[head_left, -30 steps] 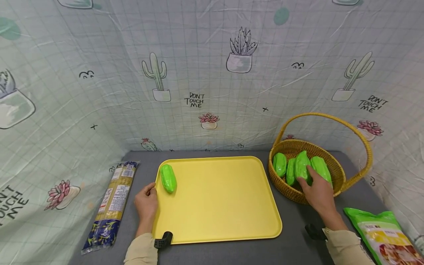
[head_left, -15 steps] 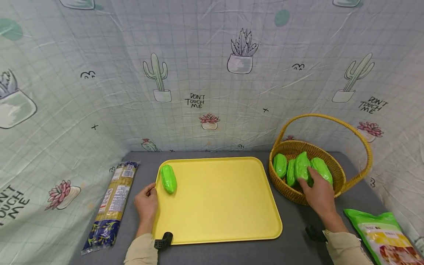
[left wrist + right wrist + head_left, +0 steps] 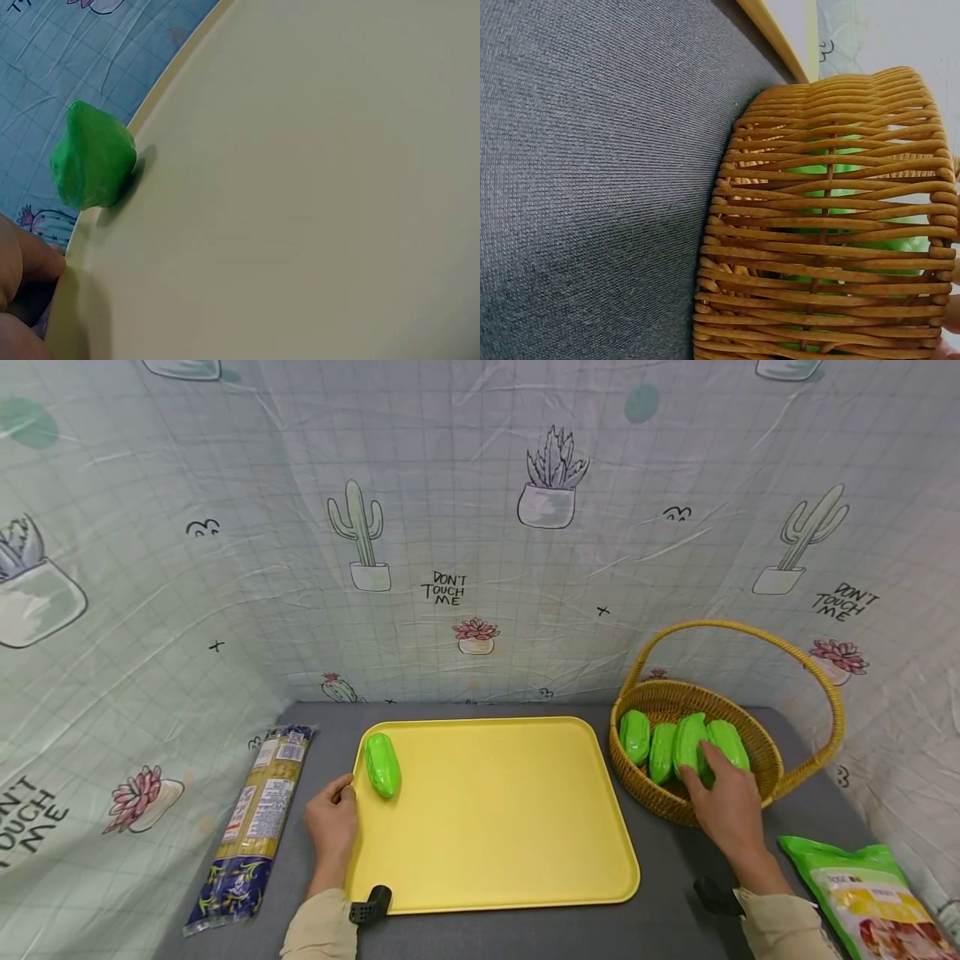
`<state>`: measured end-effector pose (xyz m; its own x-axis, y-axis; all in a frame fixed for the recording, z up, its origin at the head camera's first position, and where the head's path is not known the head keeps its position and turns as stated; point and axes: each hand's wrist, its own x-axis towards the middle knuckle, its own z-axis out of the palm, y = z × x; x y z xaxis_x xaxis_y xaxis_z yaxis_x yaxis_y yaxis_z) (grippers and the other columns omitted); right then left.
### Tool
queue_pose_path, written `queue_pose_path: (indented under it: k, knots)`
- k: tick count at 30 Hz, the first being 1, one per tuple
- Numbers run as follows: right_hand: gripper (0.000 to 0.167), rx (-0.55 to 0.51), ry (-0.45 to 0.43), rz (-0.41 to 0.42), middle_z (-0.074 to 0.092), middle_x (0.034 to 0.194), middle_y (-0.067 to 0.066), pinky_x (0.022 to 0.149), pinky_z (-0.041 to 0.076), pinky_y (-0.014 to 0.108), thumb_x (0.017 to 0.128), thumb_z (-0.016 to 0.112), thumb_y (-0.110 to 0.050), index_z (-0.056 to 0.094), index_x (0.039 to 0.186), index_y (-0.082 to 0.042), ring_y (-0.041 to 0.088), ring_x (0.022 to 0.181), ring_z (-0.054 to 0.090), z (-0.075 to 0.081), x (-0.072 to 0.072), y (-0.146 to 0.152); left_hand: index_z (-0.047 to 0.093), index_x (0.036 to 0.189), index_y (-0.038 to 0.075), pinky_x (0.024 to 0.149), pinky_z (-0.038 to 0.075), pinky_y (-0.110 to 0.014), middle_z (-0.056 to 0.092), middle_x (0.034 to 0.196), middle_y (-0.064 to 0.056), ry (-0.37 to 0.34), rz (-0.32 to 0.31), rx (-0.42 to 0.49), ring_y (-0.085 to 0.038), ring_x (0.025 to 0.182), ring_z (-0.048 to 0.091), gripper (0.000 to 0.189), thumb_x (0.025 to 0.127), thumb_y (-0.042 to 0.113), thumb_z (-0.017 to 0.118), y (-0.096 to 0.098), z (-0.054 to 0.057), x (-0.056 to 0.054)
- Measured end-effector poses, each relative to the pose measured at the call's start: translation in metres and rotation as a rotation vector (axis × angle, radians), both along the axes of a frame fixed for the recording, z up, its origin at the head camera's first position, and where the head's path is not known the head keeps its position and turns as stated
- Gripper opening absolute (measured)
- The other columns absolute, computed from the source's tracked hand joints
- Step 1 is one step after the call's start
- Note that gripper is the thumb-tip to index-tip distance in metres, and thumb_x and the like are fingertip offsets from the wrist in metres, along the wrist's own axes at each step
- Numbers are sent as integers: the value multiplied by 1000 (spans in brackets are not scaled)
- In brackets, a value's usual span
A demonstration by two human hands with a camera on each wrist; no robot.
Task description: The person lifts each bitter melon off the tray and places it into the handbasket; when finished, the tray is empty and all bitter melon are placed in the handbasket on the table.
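Observation:
In the head view my right hand reaches over the basket's near rim, its thumb and fingers around a glossy green, ridged bitter melon. More melons lie beside it in the woven basket: one melon at the left, another in the middle and a third at the right. My left hand grips the left rim of the yellow tray with bent fingers. Just beyond it, a single bitter melon lies along the tray's left side; the left wrist view shows this melon end-on.
Left of the tray lies a pack of noodles in clear and blue wrapping. A green and white food bag is at the front right. The basket's tall handle arches above it. Patterned cloth closes the back and sides.
The bitter melon in my right hand has shifted slightly to the right and its tip has dropped a little. My left hand and the melon on the tray have stayed in place.

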<state>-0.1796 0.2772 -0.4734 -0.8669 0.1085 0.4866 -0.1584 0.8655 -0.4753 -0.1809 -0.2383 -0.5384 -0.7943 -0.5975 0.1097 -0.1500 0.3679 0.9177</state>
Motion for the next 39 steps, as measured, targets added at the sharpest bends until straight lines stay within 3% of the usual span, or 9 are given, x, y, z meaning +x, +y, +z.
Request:
queue_pose_path:
  k: [7, 8, 10, 12, 14, 23, 31, 35, 39]
  knots:
    - [54, 26, 24, -8, 68, 84, 34, 91, 39, 63, 93, 72, -12, 55, 139, 12, 45, 66, 58, 6, 2, -8, 70, 126, -5, 68, 39, -5, 69, 123, -29, -8, -11, 8, -41, 111, 68, 31, 104, 4, 51, -1, 0, 2]
    - [54, 20, 21, -5, 69, 86, 33, 90, 38, 62, 94, 72, -12, 55, 139, 11, 44, 66, 57, 7, 2, -9, 70, 126, -5, 68, 40, -5, 69, 123, -29, -6, -11, 7, -41, 111, 68, 30, 104, 4, 51, -1, 0, 2]
    - [54, 8, 19, 5, 70, 106, 36, 90, 37, 59, 95, 71, -13, 54, 140, 11, 41, 61, 56, 9, 2, -12, 70, 125, -5, 67, 40, -5, 70, 122, -29, -4, -13, 1, -41, 110, 68, 30, 103, 4, 51, -1, 1, 1]
    - [54, -5, 26, 17, 62, 128, 38, 89, 36, 57, 94, 72, -12, 55, 140, 11, 44, 69, 58, 10, 2, -15, 71, 125, -5, 67, 40, -5, 70, 122, -30, 0, -13, -3, -42, 109, 68, 30, 103, 4, 51, 0, 1, 1]
    - [52, -19, 43, 37, 55, 138, 39, 89, 36, 57, 94, 72, -11, 57, 138, 11, 48, 77, 61, 11, 2, -19, 71, 125, -5, 66, 39, -5, 70, 121, -30, 3, -11, -7, -42, 109, 68, 30, 103, 4, 51, 0, 1, 1]
    - [50, -82, 70, 128, 54, 142, 37, 98, 36, 62, 94, 72, -13, 59, 137, 10, 55, 117, 57, 11, -3, -44, 71, 124, -6, 66, 38, -4, 70, 121, -30, 8, -10, -18, -43, 109, 68, 31, 103, 3, 51, 0, 0, 0]
    - [57, -160, -33, 191, 52, 149, 28, 86, 53, 63, 98, 69, -19, 51, 147, 4, 49, 118, 58, 14, -6, -78, 71, 124, -6, 68, 41, -6, 70, 121, -30, 9, -9, -17, -42, 109, 68, 30, 103, 3, 51, 0, 1, 1]
    - [59, -180, -44, 226, 52, 150, 27, 92, 52, 64, 98, 69, -22, 50, 149, 3, 49, 126, 57, 12, -11, -92, 71, 123, -6, 71, 47, -14, 70, 120, -30, 2, -4, -16, -42, 108, 69, 30, 103, 4, 52, 1, 3, 1]
    - [61, -199, -55, 256, 50, 152, 25, 90, 55, 61, 98, 70, -23, 50, 149, 2, 47, 123, 60, 12, -13, -104, 72, 122, -6, 69, 44, -10, 70, 120, -30, 3, -1, -10, -42, 108, 68, 29, 102, 3, 52, 1, 4, 2]
